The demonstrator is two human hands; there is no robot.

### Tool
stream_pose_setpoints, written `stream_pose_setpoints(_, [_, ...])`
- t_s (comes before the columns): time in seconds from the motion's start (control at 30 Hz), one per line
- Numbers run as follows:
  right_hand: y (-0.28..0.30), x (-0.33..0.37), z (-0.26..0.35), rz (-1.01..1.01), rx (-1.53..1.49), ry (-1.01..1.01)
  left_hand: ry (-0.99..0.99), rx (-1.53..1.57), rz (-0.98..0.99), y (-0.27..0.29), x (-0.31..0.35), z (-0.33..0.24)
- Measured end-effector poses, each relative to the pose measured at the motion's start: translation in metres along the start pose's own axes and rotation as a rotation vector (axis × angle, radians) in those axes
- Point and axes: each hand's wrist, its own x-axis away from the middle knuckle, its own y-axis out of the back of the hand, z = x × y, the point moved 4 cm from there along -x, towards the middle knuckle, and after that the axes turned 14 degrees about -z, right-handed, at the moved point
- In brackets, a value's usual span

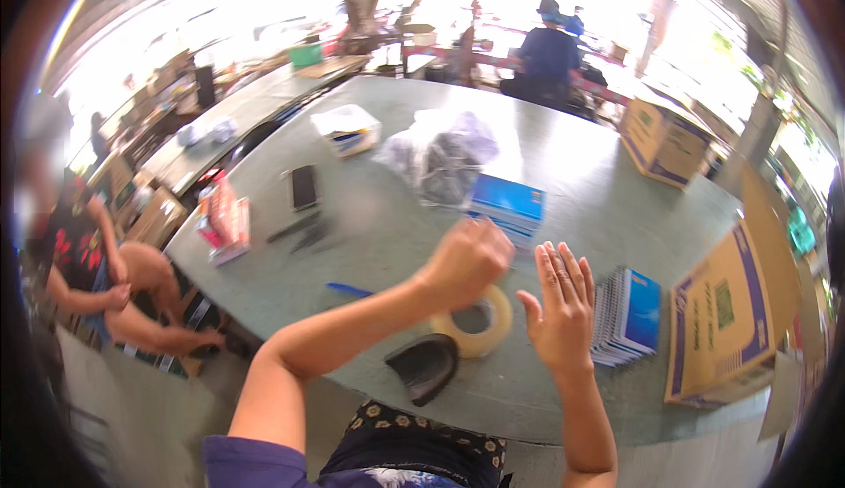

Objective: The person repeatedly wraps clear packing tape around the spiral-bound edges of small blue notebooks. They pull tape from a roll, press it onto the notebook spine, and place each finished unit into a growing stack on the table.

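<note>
My left hand (469, 261) is closed, its fingers curled under, over the table just in front of a stack of blue-covered notebooks (508, 199). Whatever it may hold is hidden. To its right, my right hand (563, 299) is open, fingers stretched upward and thumb apart, with nothing in it. It is nearest a second stack of spiral-bound blue notebooks (635, 312). Below my left wrist lies a wide roll of tape (497, 334), partly covered by it. Next to the roll rests a black curved object (422, 369), its kind unclear.
An open cardboard box (717, 312) stands at the right, a closed carton (664, 140) at the far right. Across the table (563, 149) are plastic bags (444, 158), a white tub (346, 129), a phone (304, 188) and a blue pen (349, 290). A person (97, 259) sits left.
</note>
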Motion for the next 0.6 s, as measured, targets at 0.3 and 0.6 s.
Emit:
stream_pose_setpoints(0.3, [-0.044, 0.024, 0.03, 0.447, -0.182, -0.216, 0.71, 0.305, 0.188, -0.014, 0.138, 0.143])
stream_pose_setpoints(0.6, [-0.067, 0.036, 0.03, 0.507, -0.187, -0.261, 0.733, 0.01, 0.149, -0.038, 0.185, 0.152])
